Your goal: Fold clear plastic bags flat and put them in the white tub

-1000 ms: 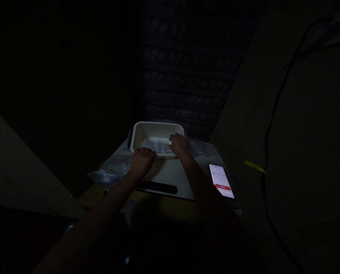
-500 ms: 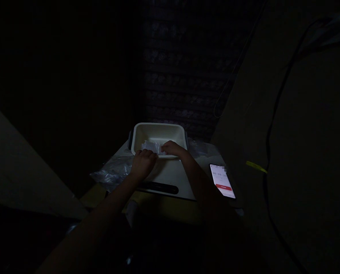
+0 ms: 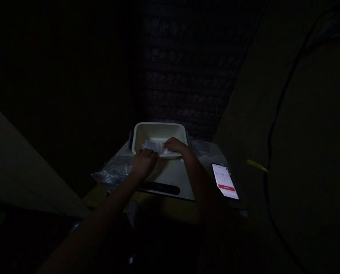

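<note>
A white rectangular basin [image 3: 160, 125] with dark side handles sits on a small table. Crumpled clear plastic [image 3: 153, 146] lies inside it, near the front wall. At the basin's near rim, my left hand [image 3: 144, 164] is closed, fingers curled beside the plastic's edge; the dark hides whether they pinch plastic or rim. My right hand [image 3: 174, 145] reaches over the right front rim into the basin. Its fingers are closed on the right part of the plastic.
A lit phone [image 3: 225, 182] showing a timer lies on the table's right side. More clear plastic [image 3: 111, 177] is spread at the left edge. A dark slot [image 3: 160, 188] runs along the table's front. A black cable with a yellow tag [image 3: 257, 165] hangs at right.
My right hand has shifted slightly right and up, and the plastic now stretches farther right beneath it. My left hand stays at the rim. The view has moved slightly.
</note>
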